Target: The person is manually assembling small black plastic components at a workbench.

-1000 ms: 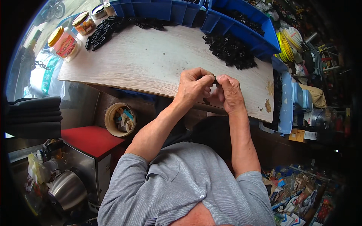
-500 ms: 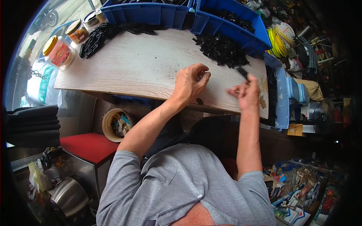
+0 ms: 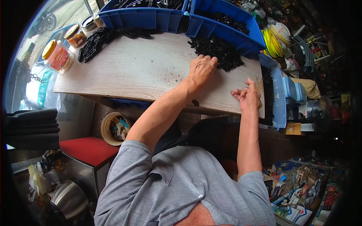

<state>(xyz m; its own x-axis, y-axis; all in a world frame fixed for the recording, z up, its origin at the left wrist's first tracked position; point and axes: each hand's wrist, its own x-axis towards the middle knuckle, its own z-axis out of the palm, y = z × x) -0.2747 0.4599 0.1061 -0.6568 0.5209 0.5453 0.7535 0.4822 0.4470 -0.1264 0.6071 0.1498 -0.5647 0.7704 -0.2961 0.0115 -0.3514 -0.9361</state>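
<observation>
My left hand reaches across to the near left edge of a heap of small black parts, knuckles up. Its fingers are bent down and closed, and their tips and anything in them are hidden. Toward the right end of the table, my right hand is raised with the palm partly turned up. The fingers there are loosely bent and apart, with no object visible among them. The heap lies against the front of a blue bin that holds more small black pieces.
A second blue bin stands at the back of the pale wooden table, with long black pieces lying before it. Lidded jars line the left edge. A light blue container stands off the right end; a bucket sits below.
My left hand has moved forward and right to the heap, turning knuckles up. A dark piece seen at my right hand's fingertips is no longer visible there.
</observation>
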